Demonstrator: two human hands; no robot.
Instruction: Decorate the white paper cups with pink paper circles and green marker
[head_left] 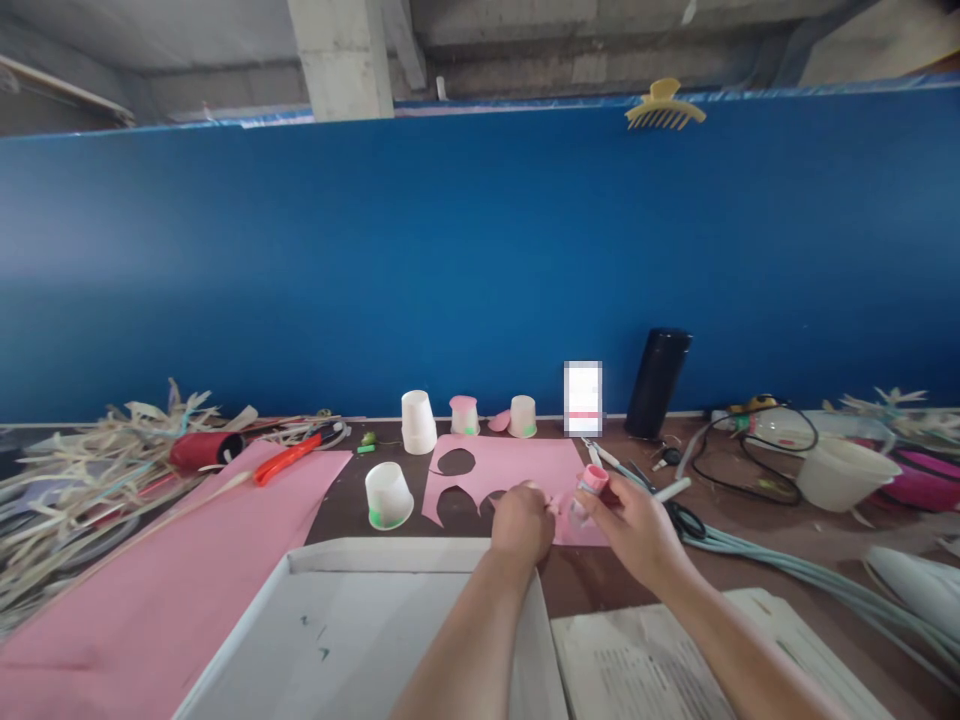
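Note:
My right hand (pixel 637 525) grips a small glue stick (pixel 592 480) with a pink end, tilted above the pink sheet. Close beside it, my left hand (pixel 523 522) is closed in a pinch; what its fingertips hold is hidden, though pink paper shows around them. Under both hands lies a pink paper sheet (pixel 517 458) with round holes cut out along its left side. A white paper cup (pixel 388 495) with a green patch stands upside down left of the sheet. Behind are stacked white cups (pixel 418 422), a cup topped with a pink disc (pixel 463 402) and another small cup (pixel 523 415).
A white box lid (pixel 360 640) and printed papers (pixel 637 660) lie in front. Left are a large pink sheet (pixel 172 590), red-handled scissors (pixel 289 460) and pale strips (pixel 112 470). A black flask (pixel 658 385), cables (pixel 795 570) and a white tub (pixel 844 475) stand right.

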